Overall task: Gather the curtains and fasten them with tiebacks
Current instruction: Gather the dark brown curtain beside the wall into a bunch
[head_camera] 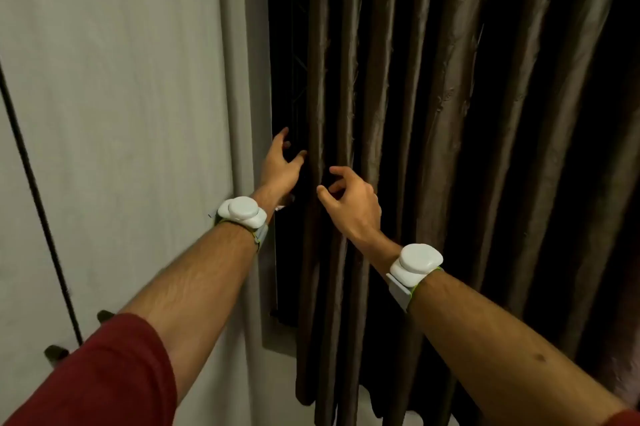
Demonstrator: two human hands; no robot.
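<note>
Reaching: you have both arms stretched toward the hanging edge, so the gathering has yet to start.
Wall (114, 96): pale, with a dark cord (38, 211) running down it, well apart from your hands.
Left hand (282, 167): fingers spread and relaxed, just beside the curtain's leading edge, thumb tip maybe brushing it; it holds nothing, placed to hook behind the first fold.
Brown pleated curtain (433, 114): hangs loose and ungathered across the dark window opening (287, 44).
Right hand (348, 200): fingers loosely curled and apart in front of the folds, gripping nothing, ready to sweep pleats leftward.
Tieback: not visible anywhere here.
</note>
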